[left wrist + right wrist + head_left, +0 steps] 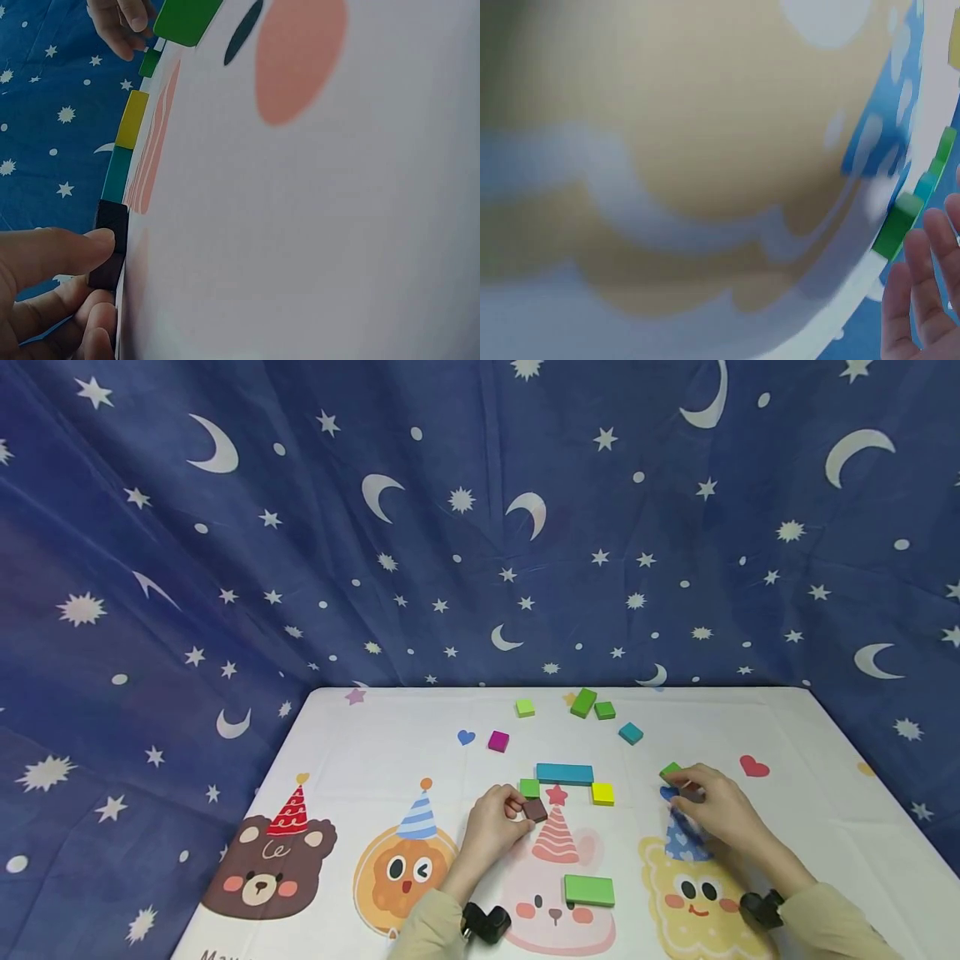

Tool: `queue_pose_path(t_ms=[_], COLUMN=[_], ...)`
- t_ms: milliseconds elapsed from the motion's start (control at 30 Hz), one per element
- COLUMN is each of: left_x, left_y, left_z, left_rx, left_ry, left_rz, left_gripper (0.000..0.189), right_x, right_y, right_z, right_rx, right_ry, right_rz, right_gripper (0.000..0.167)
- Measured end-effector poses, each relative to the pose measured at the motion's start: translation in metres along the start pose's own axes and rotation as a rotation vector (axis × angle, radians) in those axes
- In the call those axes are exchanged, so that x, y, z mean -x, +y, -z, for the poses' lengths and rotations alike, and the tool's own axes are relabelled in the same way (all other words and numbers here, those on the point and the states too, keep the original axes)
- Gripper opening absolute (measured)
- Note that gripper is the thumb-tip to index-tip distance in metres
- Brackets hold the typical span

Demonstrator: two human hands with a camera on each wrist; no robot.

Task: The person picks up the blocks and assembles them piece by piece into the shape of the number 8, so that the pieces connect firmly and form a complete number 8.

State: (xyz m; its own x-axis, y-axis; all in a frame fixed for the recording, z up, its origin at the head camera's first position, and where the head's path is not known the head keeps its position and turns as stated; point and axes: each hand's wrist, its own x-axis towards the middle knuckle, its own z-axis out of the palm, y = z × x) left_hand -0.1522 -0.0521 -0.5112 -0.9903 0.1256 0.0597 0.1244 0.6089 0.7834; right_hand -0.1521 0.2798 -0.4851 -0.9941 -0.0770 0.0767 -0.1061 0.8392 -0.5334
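My left hand (491,825) pinches a dark brown square block (535,810) between thumb and fingers. In the left wrist view, the thumb overlaps that brown block (112,225). Just behind it lies a small green block (529,788), beside a long blue block (564,774). A yellow block (602,793) sits at the blue one's right end. My right hand (718,802) hovers with loosely bent fingers near another green block (670,771). In the right wrist view, its fingers (922,270) lie beside the green block (898,225) without being wrapped round it.
A long green block (588,891) lies near the front. Toward the back are a magenta block (498,742), a light green block (525,707), two green blocks, including a longer one (583,702), and a teal block (631,733). The white cloth (315,752) carries cartoon prints; a blue starry curtain (465,568) hangs behind.
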Motion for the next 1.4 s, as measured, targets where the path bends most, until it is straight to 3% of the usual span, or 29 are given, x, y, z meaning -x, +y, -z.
queue_pose_path(t_ms=[500,933,1400], left_x=[-0.001,0.0,-0.001], left_y=[0.0,0.0,0.001], left_z=[0.0,0.001,0.0], left_rx=[0.006,0.009,0.007], left_ry=[-0.013,-0.008,-0.003], left_rz=[0.01,0.004,0.017], left_gripper=[0.025,0.025,0.025], right_x=[-0.01,-0.019,-0.024], right_y=[0.018,0.018,0.016], right_z=[0.01,0.003,-0.003], right_rx=[-0.005,0.037,0.074], right_ry=[0.046,-0.007,0.006], right_rz=[-0.015,-0.113,-0.114], right_gripper=[0.041,0.056,0.05])
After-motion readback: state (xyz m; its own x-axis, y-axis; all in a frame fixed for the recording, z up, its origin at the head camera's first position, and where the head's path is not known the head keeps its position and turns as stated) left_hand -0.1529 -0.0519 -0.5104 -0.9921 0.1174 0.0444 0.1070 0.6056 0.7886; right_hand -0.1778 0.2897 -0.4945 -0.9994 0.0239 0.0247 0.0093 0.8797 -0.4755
